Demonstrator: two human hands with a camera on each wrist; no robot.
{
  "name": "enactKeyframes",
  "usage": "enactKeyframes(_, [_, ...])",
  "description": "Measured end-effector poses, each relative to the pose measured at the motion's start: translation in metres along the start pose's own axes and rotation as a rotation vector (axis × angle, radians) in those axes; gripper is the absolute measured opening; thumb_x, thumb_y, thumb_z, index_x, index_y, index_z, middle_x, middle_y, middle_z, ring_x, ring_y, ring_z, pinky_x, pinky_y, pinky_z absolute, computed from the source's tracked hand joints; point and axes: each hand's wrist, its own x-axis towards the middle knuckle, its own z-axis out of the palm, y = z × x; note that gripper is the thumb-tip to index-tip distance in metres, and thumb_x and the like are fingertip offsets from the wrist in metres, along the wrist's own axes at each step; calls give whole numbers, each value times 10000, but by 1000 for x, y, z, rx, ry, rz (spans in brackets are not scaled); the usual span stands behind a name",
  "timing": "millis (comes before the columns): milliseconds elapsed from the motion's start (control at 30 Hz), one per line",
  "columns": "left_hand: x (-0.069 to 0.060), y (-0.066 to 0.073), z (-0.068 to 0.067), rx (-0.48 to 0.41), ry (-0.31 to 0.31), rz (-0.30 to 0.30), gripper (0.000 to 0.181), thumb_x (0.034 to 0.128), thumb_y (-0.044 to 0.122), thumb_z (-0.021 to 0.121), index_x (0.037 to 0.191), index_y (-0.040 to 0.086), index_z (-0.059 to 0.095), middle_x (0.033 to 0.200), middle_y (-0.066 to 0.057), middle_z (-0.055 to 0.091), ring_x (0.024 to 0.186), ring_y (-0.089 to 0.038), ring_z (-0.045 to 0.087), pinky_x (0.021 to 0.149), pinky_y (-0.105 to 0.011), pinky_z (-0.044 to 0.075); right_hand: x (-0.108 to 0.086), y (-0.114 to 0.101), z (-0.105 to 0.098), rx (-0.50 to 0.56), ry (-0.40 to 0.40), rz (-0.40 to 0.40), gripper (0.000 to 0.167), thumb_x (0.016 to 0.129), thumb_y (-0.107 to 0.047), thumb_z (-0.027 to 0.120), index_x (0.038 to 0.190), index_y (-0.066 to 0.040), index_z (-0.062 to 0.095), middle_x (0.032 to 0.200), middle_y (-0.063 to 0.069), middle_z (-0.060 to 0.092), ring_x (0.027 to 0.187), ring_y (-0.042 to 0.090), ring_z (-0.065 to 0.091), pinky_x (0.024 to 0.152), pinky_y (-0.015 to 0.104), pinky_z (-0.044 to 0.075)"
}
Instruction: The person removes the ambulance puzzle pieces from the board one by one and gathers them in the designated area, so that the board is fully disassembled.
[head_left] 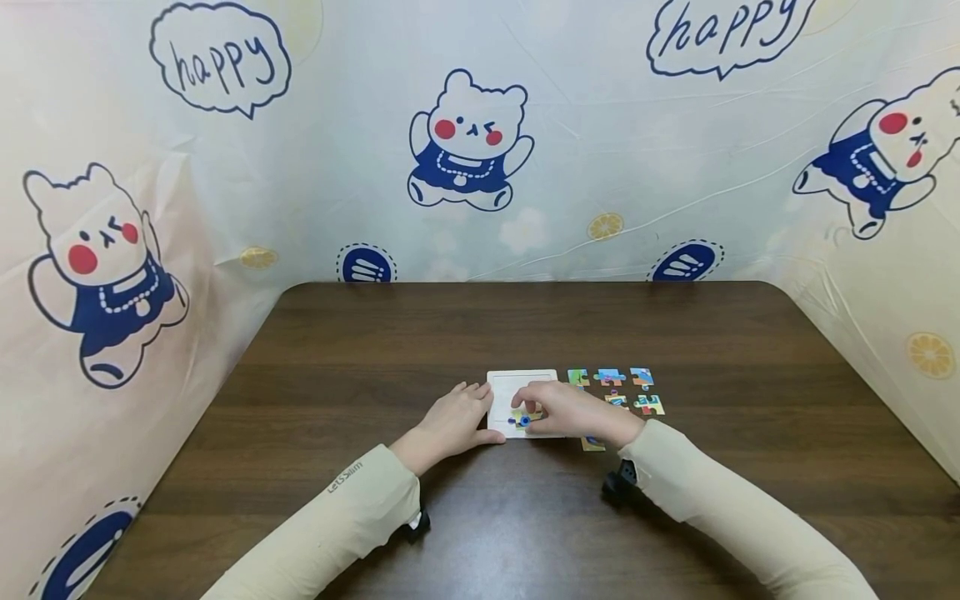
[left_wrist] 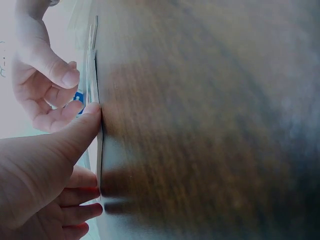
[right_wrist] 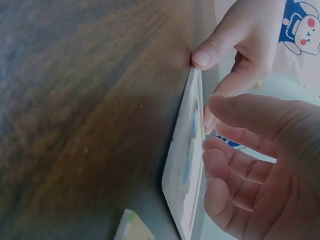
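A white puzzle tray point(head_left: 510, 386) lies flat on the table, with colourful jigsaw puzzle pieces point(head_left: 521, 422) in its lower part. My left hand point(head_left: 455, 419) rests against the tray's left side, the thumb at the near left corner and the fingers along the edge. Over the tray hovers my right hand point(head_left: 573, 408), its fingers loosely bent above those pieces. In the right wrist view that hand point(right_wrist: 265, 165) shows a gap between thumb and fingers, with nothing seen in it. It partly hides the tray and the pieces.
Right of the tray lie several loose puzzle pieces point(head_left: 610, 377) in rough rows. Another piece point(head_left: 592, 445) sits near the tray's near right corner, partly under the right wrist. The brown wooden table point(head_left: 375, 333) meets a printed cloth backdrop point(head_left: 585, 150) at the back.
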Motion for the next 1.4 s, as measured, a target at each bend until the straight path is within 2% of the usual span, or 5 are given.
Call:
enactKeyframes(200, [0,0,1,7,-4,0,675,807,476,680,1214,-49,562,1288,-180,576,1211,-302,546,1075,-447,380,1,0,2,-11,-9,36,315,811,-147,725,1102,-61,639,902,34,602,726,129,508,653,241,441])
enactKeyframes(467, [0,0,1,8,-7,-3,686,805,470,685,1227,-55,556,1300,-182,568,1217,-291,544,1077,-444,380,-1,2,2,7,-12,139,221,801,-161,743,953,-61,616,862,20,560,726,119,456,656,249,418])
enactKeyframes(633, [0,0,0,-3,-18,-10,698,814,470,677,1251,-58,545,1320,-188,553,1237,-295,529,1087,-444,369,0,3,2,9,-4,143,214,794,-168,751,895,-63,593,837,17,544,709,113,437,638,230,394])
enactKeyframes(1033, [0,0,0,-8,-7,-10,684,809,468,683,1232,-53,553,1304,-185,565,1224,-293,539,1083,-446,373,1,4,2,15,6,127,227,781,-148,761,858,-64,565,838,17,564,711,109,455,648,245,422])
enactKeyframes(1400, [0,-1,1,-16,-5,-9,683,810,457,687,1232,-63,550,1301,-193,566,1222,-301,540,1080,-450,374,3,4,3,50,11,149,267,764,-124,773,834,-75,520,773,4,508,668,119,418,600,230,357])
